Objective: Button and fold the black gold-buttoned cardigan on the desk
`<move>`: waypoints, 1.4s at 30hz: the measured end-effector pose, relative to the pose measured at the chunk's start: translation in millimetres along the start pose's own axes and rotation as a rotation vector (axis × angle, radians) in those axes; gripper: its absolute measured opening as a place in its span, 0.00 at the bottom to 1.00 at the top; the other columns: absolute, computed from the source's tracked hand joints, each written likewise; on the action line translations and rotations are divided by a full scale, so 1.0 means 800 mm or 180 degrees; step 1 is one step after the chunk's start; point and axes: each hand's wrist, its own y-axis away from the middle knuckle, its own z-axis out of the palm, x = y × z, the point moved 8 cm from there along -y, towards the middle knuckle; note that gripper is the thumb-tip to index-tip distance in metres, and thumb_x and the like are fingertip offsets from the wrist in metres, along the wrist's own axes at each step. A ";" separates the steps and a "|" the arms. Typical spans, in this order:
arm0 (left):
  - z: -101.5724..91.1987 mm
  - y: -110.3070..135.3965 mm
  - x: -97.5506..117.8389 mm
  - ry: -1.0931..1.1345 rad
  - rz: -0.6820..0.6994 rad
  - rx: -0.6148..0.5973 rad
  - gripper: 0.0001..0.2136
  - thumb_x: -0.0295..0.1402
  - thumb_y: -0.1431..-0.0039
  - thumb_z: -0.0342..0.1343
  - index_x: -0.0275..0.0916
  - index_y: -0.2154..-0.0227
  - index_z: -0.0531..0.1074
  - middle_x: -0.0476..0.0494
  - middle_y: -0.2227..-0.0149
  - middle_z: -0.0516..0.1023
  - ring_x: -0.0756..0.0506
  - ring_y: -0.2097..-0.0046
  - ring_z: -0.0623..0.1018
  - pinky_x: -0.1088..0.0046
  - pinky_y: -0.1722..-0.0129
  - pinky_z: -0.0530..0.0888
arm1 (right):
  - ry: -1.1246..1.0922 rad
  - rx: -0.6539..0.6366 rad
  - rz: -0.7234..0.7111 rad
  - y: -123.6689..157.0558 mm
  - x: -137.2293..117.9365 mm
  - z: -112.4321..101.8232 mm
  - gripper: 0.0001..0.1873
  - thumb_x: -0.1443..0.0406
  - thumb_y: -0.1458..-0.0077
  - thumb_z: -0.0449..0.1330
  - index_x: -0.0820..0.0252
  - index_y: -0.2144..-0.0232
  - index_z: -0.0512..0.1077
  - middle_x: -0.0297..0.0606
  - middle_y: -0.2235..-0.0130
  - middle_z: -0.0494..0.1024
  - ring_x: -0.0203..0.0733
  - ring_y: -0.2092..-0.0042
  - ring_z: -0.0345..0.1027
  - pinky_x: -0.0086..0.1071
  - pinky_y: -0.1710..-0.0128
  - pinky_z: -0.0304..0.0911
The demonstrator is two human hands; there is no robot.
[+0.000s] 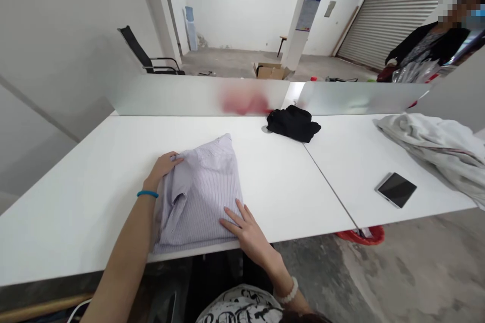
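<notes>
A folded, pale striped shirt [206,186] lies on the near edge of the white table [94,176]. The left hand [162,167] rests at its 10 o'clock edge with fingers bent; whether they pinch the cloth cannot be told. The right hand [244,229] lies flat and spread on its 5 o'clock corner. A black cloth [292,123] sits at 1 o'clock, a phone [396,189] at 3 o'clock, and a pale garment heap [435,143] at 2 o'clock.

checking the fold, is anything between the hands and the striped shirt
Nothing visible. The left hand touches the striped shirt at its upper left edge and the right hand lies flat on its lower right corner. The black cloth and phone lie apart, farther right.
</notes>
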 end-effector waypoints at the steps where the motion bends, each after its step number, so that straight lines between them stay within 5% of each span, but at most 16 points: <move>1: -0.001 0.001 -0.004 -0.0120 -0.0114 0.0037 0.19 0.45 0.45 0.47 0.38 0.57 0.70 0.39 0.55 0.76 0.40 0.54 0.74 0.67 0.57 0.70 | -0.0003 -0.0024 -0.0003 0.000 0.001 0.002 0.39 0.83 0.53 0.47 0.53 0.41 0.59 0.33 0.35 0.52 0.48 0.34 0.18 0.54 0.38 0.45; 3: -0.014 0.010 0.004 -0.0476 -0.0201 0.0313 0.22 0.44 0.43 0.45 0.35 0.51 0.67 0.33 0.52 0.74 0.36 0.51 0.73 0.61 0.54 0.69 | -0.0031 -0.0051 -0.0016 -0.001 0.002 0.004 0.38 0.83 0.51 0.48 0.52 0.41 0.60 0.32 0.35 0.52 0.49 0.34 0.18 0.55 0.38 0.45; 6: -0.026 0.031 0.066 -0.0671 0.0408 0.0588 0.25 0.44 0.39 0.39 0.34 0.46 0.64 0.33 0.46 0.70 0.36 0.45 0.69 0.58 0.47 0.65 | -0.0107 -0.0066 -0.0047 0.000 0.004 0.007 0.36 0.82 0.50 0.48 0.51 0.41 0.61 0.30 0.35 0.53 0.50 0.34 0.18 0.55 0.38 0.44; 9: 0.011 0.046 0.142 -0.0412 0.1313 0.0146 0.26 0.46 0.37 0.35 0.39 0.43 0.60 0.42 0.42 0.67 0.43 0.41 0.66 0.65 0.42 0.60 | -0.0173 -0.0105 -0.0079 0.000 0.006 0.008 0.35 0.81 0.48 0.48 0.51 0.42 0.61 0.30 0.36 0.55 0.49 0.34 0.18 0.55 0.38 0.44; 11: 0.046 0.045 0.167 -0.0409 0.1486 -0.0042 0.26 0.46 0.37 0.35 0.40 0.41 0.58 0.43 0.39 0.62 0.42 0.38 0.60 0.61 0.39 0.56 | -0.0201 -0.0133 -0.0114 0.000 0.005 0.009 0.34 0.81 0.48 0.48 0.51 0.42 0.62 0.30 0.36 0.56 0.49 0.34 0.18 0.55 0.38 0.44; 14: 0.088 0.030 0.166 -0.0571 0.1352 0.0063 0.27 0.45 0.37 0.36 0.37 0.38 0.53 0.39 0.35 0.52 0.37 0.34 0.50 0.51 0.38 0.46 | -0.0232 -0.0110 -0.0111 0.004 0.004 0.009 0.35 0.81 0.48 0.47 0.52 0.42 0.62 0.29 0.36 0.56 0.49 0.34 0.18 0.53 0.37 0.44; 17: 0.109 0.018 0.149 -0.0810 0.1345 0.0079 0.29 0.46 0.37 0.37 0.37 0.37 0.50 0.38 0.34 0.49 0.36 0.34 0.49 0.50 0.38 0.47 | -0.0257 -0.0038 -0.0081 0.009 0.003 0.007 0.35 0.82 0.49 0.47 0.53 0.42 0.62 0.28 0.36 0.56 0.49 0.34 0.18 0.50 0.37 0.45; 20: 0.100 0.012 0.145 -0.0931 0.1418 0.0081 0.27 0.45 0.37 0.39 0.37 0.39 0.54 0.37 0.36 0.56 0.37 0.36 0.56 0.54 0.41 0.55 | -0.0261 -0.0006 -0.0079 0.015 0.000 0.005 0.35 0.81 0.50 0.48 0.53 0.42 0.63 0.29 0.37 0.56 0.48 0.33 0.19 0.49 0.37 0.45; 24: 0.070 0.003 0.175 -0.0955 0.1303 0.0244 0.23 0.43 0.36 0.36 0.35 0.47 0.65 0.33 0.48 0.72 0.38 0.46 0.70 0.58 0.47 0.63 | -0.0285 -0.0009 -0.0094 0.020 -0.005 0.006 0.32 0.80 0.48 0.49 0.54 0.43 0.64 0.32 0.37 0.58 0.50 0.33 0.20 0.51 0.37 0.46; 28: 0.070 -0.014 0.217 -0.0804 0.1311 0.0624 0.24 0.41 0.35 0.33 0.34 0.44 0.61 0.31 0.41 0.64 0.38 0.39 0.61 0.56 0.40 0.54 | -0.0306 -0.0013 -0.0069 0.026 -0.011 0.008 0.31 0.80 0.48 0.48 0.55 0.44 0.65 0.34 0.38 0.59 0.50 0.33 0.21 0.54 0.39 0.47; 33: 0.119 -0.043 0.203 -0.0315 0.0879 0.0276 0.28 0.46 0.38 0.39 0.36 0.39 0.55 0.32 0.36 0.53 0.34 0.36 0.55 0.48 0.39 0.49 | -0.0363 0.0027 0.0009 0.039 -0.018 0.011 0.30 0.79 0.48 0.47 0.57 0.44 0.65 0.36 0.38 0.59 0.52 0.33 0.27 0.53 0.39 0.50; 39: 0.114 -0.029 0.184 -0.0123 0.0904 0.0222 0.27 0.42 0.37 0.36 0.35 0.38 0.51 0.35 0.35 0.53 0.40 0.35 0.52 0.56 0.38 0.52 | -0.1155 0.0326 0.0005 0.077 -0.027 -0.009 0.25 0.74 0.44 0.46 0.57 0.47 0.68 0.42 0.42 0.66 0.50 0.37 0.49 0.49 0.42 0.55; 42: 0.085 -0.012 0.150 -0.0066 0.0930 -0.0100 0.32 0.48 0.40 0.39 0.34 0.38 0.51 0.36 0.35 0.53 0.41 0.36 0.55 0.64 0.39 0.56 | -0.2185 0.1024 0.0764 0.111 0.007 -0.024 0.21 0.68 0.39 0.43 0.56 0.50 0.69 0.45 0.55 0.74 0.41 0.55 0.70 0.34 0.57 0.69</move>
